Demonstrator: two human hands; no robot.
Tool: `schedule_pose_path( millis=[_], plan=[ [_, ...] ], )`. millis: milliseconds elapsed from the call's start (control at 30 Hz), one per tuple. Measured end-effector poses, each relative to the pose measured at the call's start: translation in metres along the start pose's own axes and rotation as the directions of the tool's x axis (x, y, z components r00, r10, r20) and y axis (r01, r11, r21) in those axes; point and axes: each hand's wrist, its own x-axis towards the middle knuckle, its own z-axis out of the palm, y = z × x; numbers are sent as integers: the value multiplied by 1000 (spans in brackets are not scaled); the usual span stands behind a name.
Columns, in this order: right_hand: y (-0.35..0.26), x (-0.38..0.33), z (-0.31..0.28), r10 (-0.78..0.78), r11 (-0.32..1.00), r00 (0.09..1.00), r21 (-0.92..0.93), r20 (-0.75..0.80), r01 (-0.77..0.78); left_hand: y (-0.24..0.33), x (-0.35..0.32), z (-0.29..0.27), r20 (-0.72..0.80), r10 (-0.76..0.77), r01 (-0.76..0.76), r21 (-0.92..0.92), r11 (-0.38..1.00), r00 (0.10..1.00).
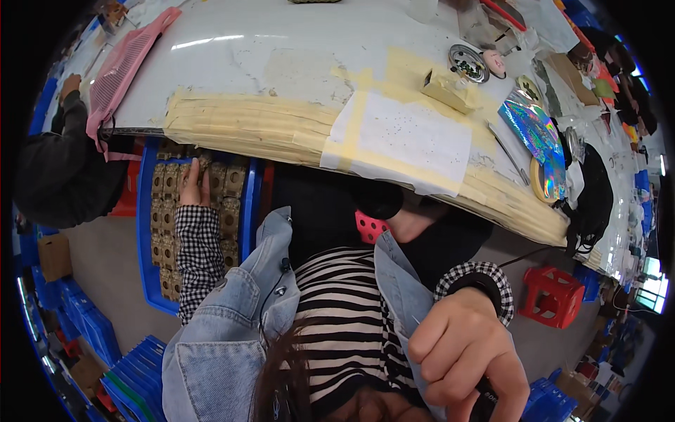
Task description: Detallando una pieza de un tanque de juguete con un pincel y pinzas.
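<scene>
My left hand (pixel 193 186) reaches into a blue tray (pixel 146 266) at the left, below the table edge. Its visible fingers are stretched out and apart, touching the brown-grey blocks (pixel 166 232) packed there in rows. Round recesses show in many of the blocks. Close to the camera at the lower right, my right hand (pixel 464 352) is raised with its fingers curled. A dark object (pixel 485 401) shows partly beneath those fingers; its kind is hidden.
Taped along its front edge, the white table (pixel 232 63) carries a white sheet (pixel 401 141) with tiny dark specks, tweezers (pixel 508 151), a round dish (pixel 469 63) and a shiny holographic pouch (pixel 534 126). A red stool (pixel 552 297) stands right. Another person's dark sleeve (pixel 67 169) is at left.
</scene>
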Motion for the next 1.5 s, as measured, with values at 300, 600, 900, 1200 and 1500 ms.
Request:
schedule_pose_path(
  millis=[300,600,900,1200,1500],
  plan=[
    [-9,-1,-6,43,999,999,-21,-4,-44,-26,48,44,-254,411,-26,825,564,875],
    [-9,-5,-13,65,996,998,-63,14,-64,-53,-42,39,-71,621,-228,893,389,781],
    [-14,-5,-22,62,990,998,-126,-28,-65,-73,-93,33,-4,615,-269,897,352,789],
    [-20,-17,-36,64,980,983,-178,-170,-94,-70,-87,34,9,639,-279,904,323,769],
    [-13,-26,-39,78,972,981,-207,-180,-116,-38,-29,53,44,645,-298,909,291,763]
  ],
)
